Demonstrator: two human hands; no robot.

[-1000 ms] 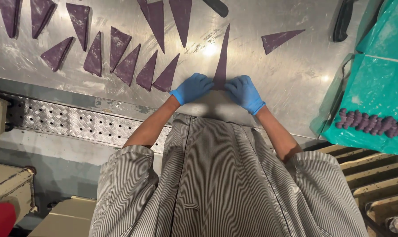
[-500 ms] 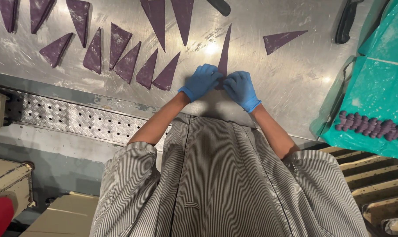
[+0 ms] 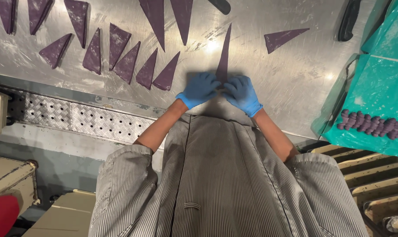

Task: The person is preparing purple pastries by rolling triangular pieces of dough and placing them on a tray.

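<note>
Where the steel table [image 3: 120, 13] fills the upper part of the view, purple dough triangles lie spread across it: a loose row at the left [image 3: 120, 57], with two longer ones [image 3: 157, 17] pointing down from the top edge. Nearer the middle, the left hand [image 3: 200, 89], in a blue glove, curls its fingers over the wide base of a long narrow triangle [image 3: 224, 55], whose tip points away up the table. Just beside it, almost touching, the right hand [image 3: 242, 93], also gloved in blue, presses its bent fingers on the same base; both hands pinch or roll the dough end, though how tightly cannot be told. Right of the hands a single triangle [image 3: 283, 38] lies apart, pointing right. Farther right a dark handle [image 3: 349, 19] rests on the table, and at the edge a teal sheet [image 3: 378, 87] carries a row of small purple pieces [image 3: 374, 124].
</note>
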